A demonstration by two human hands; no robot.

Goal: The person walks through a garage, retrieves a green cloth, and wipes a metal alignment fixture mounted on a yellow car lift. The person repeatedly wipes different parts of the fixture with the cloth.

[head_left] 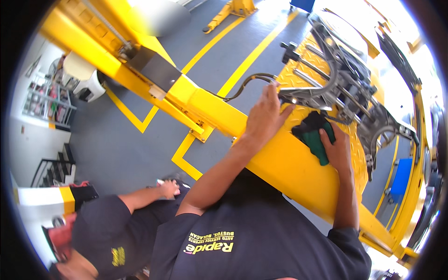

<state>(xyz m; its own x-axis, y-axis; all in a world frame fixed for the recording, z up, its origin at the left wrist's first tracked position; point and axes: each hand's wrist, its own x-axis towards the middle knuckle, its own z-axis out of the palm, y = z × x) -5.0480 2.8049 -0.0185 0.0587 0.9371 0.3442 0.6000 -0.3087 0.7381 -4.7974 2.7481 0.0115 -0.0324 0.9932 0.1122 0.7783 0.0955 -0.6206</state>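
Observation:
A grey metal wheel clamp (326, 95) with cast arms, parallel rods and a black knob (290, 52) lies on a yellow diamond-plate surface (301, 74). My left hand (267, 116) is at its near left arm, the fingers at the tip and the thumb along the near side. The tip sits between them; part of the grip is hidden. Under my right hand (339, 145) a dark green and black cloth (315, 137) is bunched, gripped by the fingers, and pressed against the plate just below the clamp's middle.
A long yellow beam (210, 107) crosses in front of me, with a black hose (245, 86) looping beside it. At lower left another person (105, 224) is close by, one hand (170, 188) holding something unclear. A blue panel (400, 177) stands at right.

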